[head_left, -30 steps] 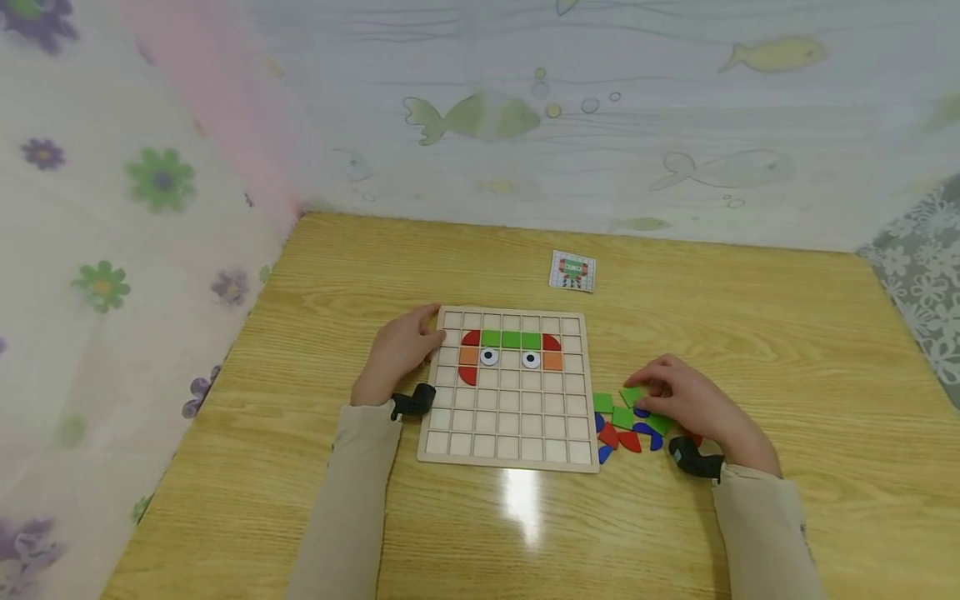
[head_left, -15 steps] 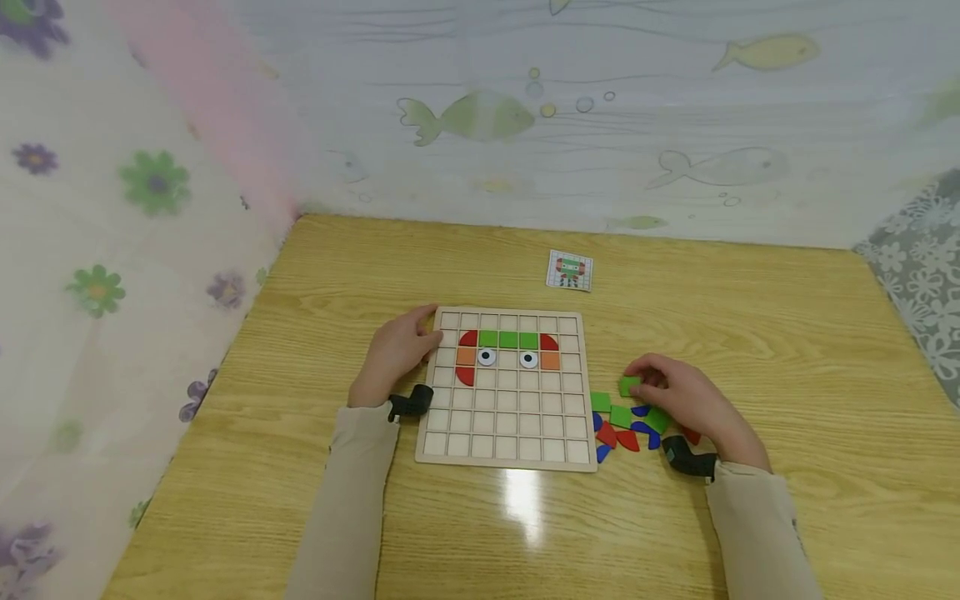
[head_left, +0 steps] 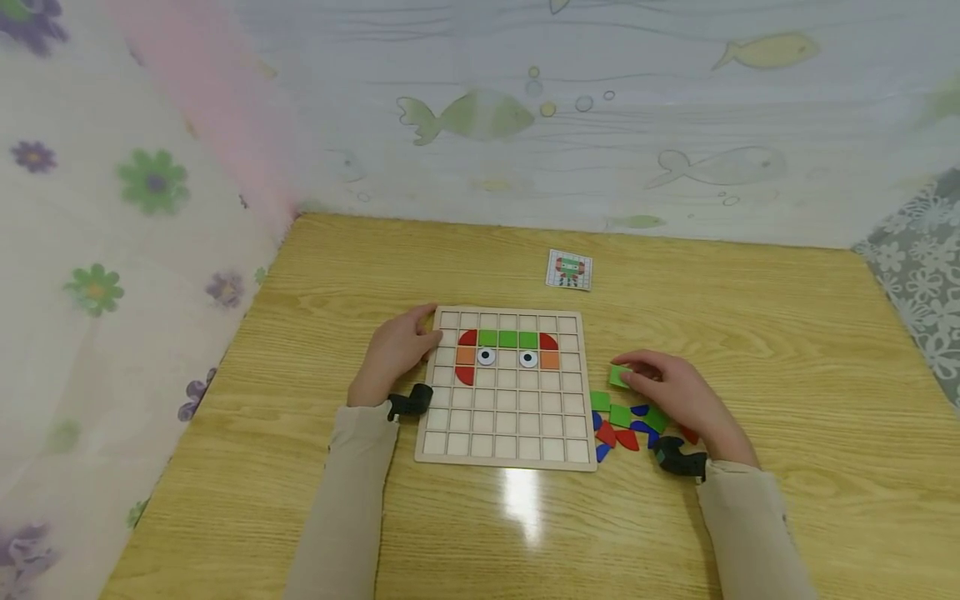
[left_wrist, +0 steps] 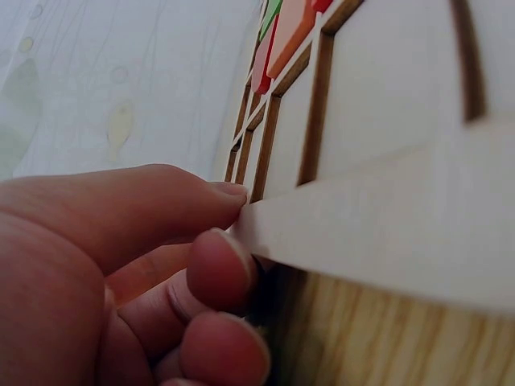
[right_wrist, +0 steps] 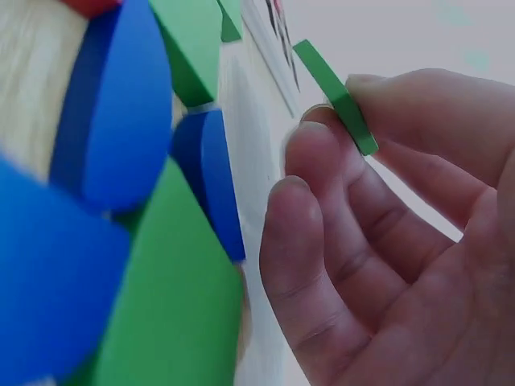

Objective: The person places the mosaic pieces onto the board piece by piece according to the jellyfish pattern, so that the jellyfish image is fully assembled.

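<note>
In the head view a square wooden grid board (head_left: 506,465) lies on the table. My left hand (head_left: 393,350) grips its left edge near the far corner; in the left wrist view the thumb (left_wrist: 193,197) lies at the rim and other fingers curl beside it. Set in the board's cells are green squares (head_left: 507,339), red quarter-rounds (head_left: 467,376), orange squares (head_left: 550,360) and two eye discs (head_left: 486,357). Right of the board, my right hand (head_left: 671,392) pinches a green square tile (right_wrist: 336,98) between thumb and fingertips, raised above the loose pieces.
A small pattern card (head_left: 569,270) lies beyond the board. Loose green, red and blue pieces (head_left: 628,439) form a pile along the board's right side, below my right hand. A patterned wall covering (head_left: 480,167) borders the table's far edge.
My right hand has lifted the green tile off the pile and moved it slightly left and away from me, toward the board. The left hand stays at the board's edge.
</note>
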A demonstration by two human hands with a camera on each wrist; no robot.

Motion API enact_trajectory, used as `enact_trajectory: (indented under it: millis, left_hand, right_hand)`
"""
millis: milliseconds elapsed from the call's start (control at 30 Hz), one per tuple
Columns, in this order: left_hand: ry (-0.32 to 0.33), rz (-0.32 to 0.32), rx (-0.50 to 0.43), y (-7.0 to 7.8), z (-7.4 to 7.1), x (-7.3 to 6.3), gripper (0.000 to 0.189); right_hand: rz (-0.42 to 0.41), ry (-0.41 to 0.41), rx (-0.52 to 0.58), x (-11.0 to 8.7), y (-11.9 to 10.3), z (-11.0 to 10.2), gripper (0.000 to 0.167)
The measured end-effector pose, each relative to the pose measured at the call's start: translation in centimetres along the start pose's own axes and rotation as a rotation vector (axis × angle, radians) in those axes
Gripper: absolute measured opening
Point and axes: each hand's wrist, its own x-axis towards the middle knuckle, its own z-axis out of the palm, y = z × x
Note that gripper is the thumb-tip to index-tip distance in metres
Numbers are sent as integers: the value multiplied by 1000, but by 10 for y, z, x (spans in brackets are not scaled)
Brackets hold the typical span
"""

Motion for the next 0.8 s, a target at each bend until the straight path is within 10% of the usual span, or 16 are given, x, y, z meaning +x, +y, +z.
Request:
enact_trajectory:
  millis: [800]
  left_hand:
    - [-6, -10, -8, 1, -1, -3, 55]
  right_hand:
    - [22, -22, 227, 11, -18, 19, 30]
